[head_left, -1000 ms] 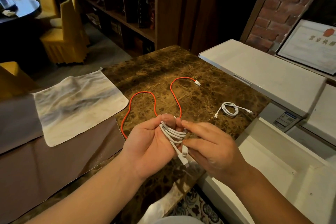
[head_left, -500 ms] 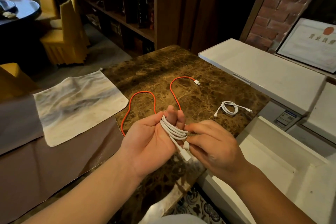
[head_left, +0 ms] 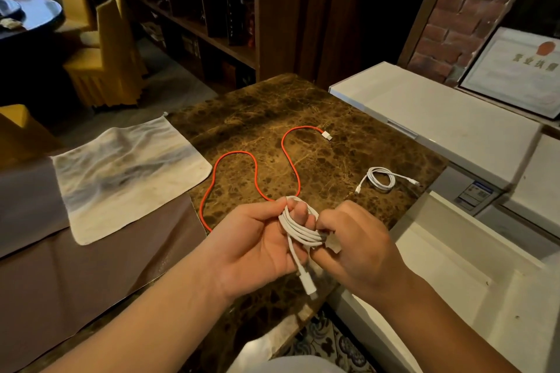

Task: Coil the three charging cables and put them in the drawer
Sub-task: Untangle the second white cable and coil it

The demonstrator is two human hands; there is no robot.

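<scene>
- Left hand point(head_left: 257, 247), centre of frame, palm up, fingers curled; a white cable point(head_left: 298, 228) is wound in several loops around its fingers, thumb closing over the top of the loops.
- One plug end of that white cable hangs down past the left palm toward lower centre.
- Right hand point(head_left: 356, 247), just right of the left, fingers curled, pinching the coil's right side; the exact pinch point is partly hidden by the fingers.
- Red cable point(head_left: 256, 166) lies uncoiled in an S-curve on the marble counter point(head_left: 303, 106), mid-frame, above the hands; its white plug sits at the upper end, its lower run passes behind the left hand.
- Small white cable coil point(head_left: 381, 179) lies on the counter right of centre, near the counter's right edge, both ends trailing out.
- Open white drawer point(head_left: 454, 266) at lower right, below the counter edge.
- Pale cloth point(head_left: 127, 172) spread at left, overlapping the counter's left edge.
</scene>
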